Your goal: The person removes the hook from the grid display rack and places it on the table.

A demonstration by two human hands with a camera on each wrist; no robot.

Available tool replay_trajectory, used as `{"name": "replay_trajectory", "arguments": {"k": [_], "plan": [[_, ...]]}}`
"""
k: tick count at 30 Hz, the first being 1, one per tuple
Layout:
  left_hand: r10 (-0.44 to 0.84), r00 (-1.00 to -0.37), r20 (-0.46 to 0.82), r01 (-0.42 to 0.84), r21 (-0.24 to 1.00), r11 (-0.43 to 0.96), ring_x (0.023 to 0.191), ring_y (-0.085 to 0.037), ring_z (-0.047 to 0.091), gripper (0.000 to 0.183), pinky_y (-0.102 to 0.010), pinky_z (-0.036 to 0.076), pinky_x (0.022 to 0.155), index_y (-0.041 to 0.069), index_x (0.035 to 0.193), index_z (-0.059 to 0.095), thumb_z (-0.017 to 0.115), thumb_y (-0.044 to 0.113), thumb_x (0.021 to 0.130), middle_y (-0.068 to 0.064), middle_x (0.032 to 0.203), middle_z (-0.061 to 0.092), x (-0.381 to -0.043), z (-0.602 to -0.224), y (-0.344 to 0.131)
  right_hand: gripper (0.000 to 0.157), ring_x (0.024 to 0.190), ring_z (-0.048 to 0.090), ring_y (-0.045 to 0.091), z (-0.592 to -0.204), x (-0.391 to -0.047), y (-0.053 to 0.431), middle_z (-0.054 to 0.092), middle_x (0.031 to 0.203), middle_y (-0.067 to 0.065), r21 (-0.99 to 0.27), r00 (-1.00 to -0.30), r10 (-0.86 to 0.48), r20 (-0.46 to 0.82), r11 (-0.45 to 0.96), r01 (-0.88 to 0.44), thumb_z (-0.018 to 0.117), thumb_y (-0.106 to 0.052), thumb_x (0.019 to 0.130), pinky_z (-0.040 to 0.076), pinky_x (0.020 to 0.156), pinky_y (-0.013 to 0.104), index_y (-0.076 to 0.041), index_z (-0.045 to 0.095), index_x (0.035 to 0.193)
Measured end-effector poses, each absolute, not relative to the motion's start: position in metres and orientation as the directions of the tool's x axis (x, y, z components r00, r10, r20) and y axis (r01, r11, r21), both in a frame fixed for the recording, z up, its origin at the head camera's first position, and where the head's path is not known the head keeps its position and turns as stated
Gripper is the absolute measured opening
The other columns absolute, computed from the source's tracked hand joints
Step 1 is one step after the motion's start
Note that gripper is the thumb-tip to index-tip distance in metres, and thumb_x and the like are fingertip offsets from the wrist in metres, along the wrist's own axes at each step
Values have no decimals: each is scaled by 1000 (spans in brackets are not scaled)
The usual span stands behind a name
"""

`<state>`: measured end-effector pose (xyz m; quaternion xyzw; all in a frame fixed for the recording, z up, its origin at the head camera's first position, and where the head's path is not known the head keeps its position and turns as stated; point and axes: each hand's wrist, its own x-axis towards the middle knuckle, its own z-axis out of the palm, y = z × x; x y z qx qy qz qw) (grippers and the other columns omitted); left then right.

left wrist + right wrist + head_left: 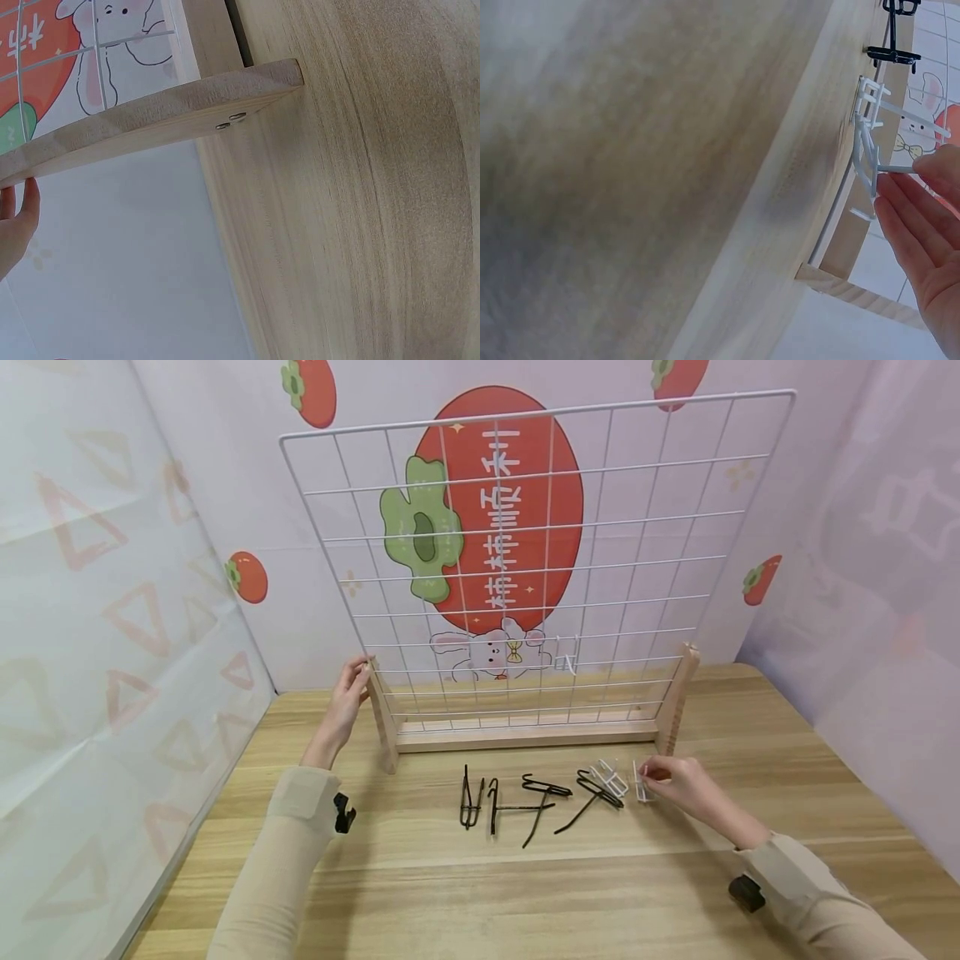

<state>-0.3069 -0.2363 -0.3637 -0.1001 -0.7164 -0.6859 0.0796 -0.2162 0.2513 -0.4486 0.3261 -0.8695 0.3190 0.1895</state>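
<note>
My right hand point(686, 785) pinches the prong of a white wire hook point(866, 161) between thumb and fingers, low over the table. Just left of it in the head view lies another white hook point(611, 779). My left hand point(348, 689) holds the upper end of the left wooden upright point(382, 714), its fingertips against the outer edge in the left wrist view. That upright belongs to a stand bearing a white wire grid panel point(517, 564). One white hook point(567, 658) hangs on the grid, low and right of centre.
Several black hooks lie in front of the stand, among them a leftmost black hook point(470, 802) and a long-pronged black hook point(540, 802). The stand's wooden crossbar point(525, 739) runs behind them. A printed cloth backdrop point(247, 643) rises behind the wooden table point(480, 902).
</note>
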Motion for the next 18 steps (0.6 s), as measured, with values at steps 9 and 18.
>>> {"name": "replay_trajectory", "arguments": {"k": [9, 18], "plan": [[45, -968, 247, 249, 968, 32, 112, -22, 34, 32, -47, 21, 103, 6, 124, 34, 35, 21, 97, -2, 114, 37, -306, -363, -235, 21, 60, 60, 17, -453, -218, 251, 62, 70, 13, -445, -730, -441, 522, 588, -675, 66, 19, 60, 51, 53, 23, 4, 60, 74], [43, -968, 245, 247, 969, 31, 116, -29, 32, 35, -47, 20, 103, 3, 126, 31, 35, 22, 97, -6, 118, 37, -306, -362, -236, 20, 62, 60, 16, -447, -219, 251, 63, 71, 14, -457, -741, -425, 520, 595, -662, 67, 17, 62, 51, 54, 23, 8, 60, 79]]}}
